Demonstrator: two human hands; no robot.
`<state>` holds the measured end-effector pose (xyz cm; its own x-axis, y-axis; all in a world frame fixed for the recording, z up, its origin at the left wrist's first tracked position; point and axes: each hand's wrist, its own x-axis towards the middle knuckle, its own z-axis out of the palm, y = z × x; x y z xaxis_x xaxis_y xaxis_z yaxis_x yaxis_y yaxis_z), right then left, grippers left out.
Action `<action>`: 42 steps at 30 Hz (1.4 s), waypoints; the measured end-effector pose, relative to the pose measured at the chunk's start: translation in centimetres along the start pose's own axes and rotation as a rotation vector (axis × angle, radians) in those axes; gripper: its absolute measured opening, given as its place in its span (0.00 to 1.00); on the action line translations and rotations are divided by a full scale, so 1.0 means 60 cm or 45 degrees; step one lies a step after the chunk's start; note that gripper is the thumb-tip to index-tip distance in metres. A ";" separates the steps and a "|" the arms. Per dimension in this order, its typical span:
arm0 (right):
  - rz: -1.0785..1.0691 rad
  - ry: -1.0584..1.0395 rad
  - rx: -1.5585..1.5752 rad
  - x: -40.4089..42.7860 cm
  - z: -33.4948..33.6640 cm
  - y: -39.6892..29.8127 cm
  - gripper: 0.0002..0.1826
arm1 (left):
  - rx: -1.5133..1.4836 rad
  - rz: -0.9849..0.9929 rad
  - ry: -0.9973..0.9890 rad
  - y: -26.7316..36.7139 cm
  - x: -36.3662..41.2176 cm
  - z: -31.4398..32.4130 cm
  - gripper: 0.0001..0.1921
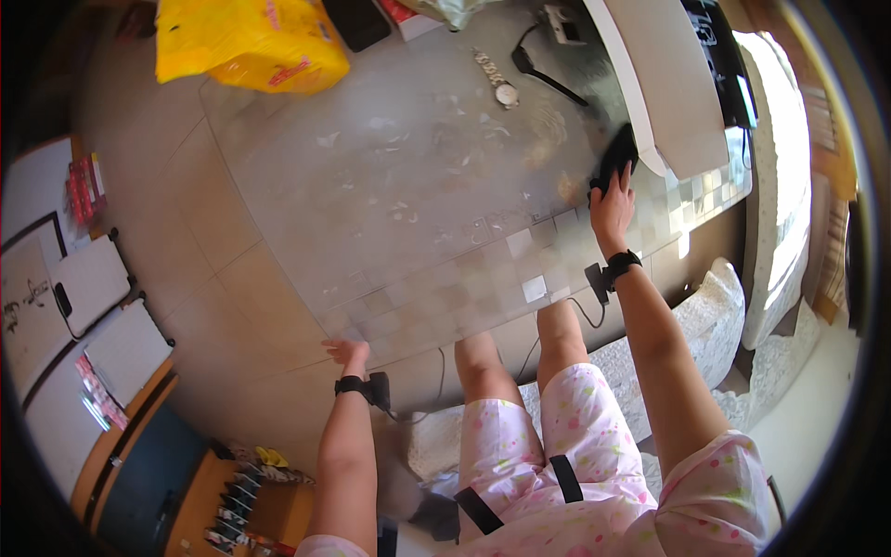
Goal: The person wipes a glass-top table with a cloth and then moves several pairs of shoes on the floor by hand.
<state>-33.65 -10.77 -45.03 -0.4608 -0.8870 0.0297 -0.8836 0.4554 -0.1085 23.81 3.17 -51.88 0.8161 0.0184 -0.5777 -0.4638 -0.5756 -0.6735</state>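
Observation:
At the right part of the glass-like tabletop (390, 202), my right hand (614, 209) has hold of a dark, soft-looking black object (618, 152), with fingers over it and the thumb at its near end. Its exact kind is unclear. My left hand (348, 351) is at the near left corner of the tabletop, fingers apart and holding nothing. Beyond my right hand lie a wristwatch (506, 94) with a metal band, a black strap (553, 80) and a small silver camera-like device (562, 24). Each wrist wears a black strap with a cabled module.
A yellow plastic bag (257, 49), a black phone-like slab (358, 24) and a red-and-white box (411, 19) occupy the far side. An open white carton (668, 76) stands right of the black object. Cables (588, 317) hang from my wrists. A lace-covered seat (703, 313) is at lower right.

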 end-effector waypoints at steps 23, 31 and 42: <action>-0.585 -0.221 0.159 0.051 0.057 -0.404 0.33 | -0.393 0.355 0.018 -0.001 -0.107 -0.043 0.62; -0.597 -0.263 0.232 0.008 0.080 -0.617 0.28 | -0.432 0.370 0.036 -0.005 -0.117 -0.049 0.60; -1.981 -0.429 0.269 -0.187 0.088 -0.717 0.26 | -0.411 0.321 0.015 -0.014 -0.088 -0.024 0.59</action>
<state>9.95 -20.81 -45.94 0.8950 -0.4451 0.0306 -0.4143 -0.8547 -0.3128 20.42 2.40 -47.60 0.6950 -0.1643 -0.6999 -0.5195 -0.7878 -0.3309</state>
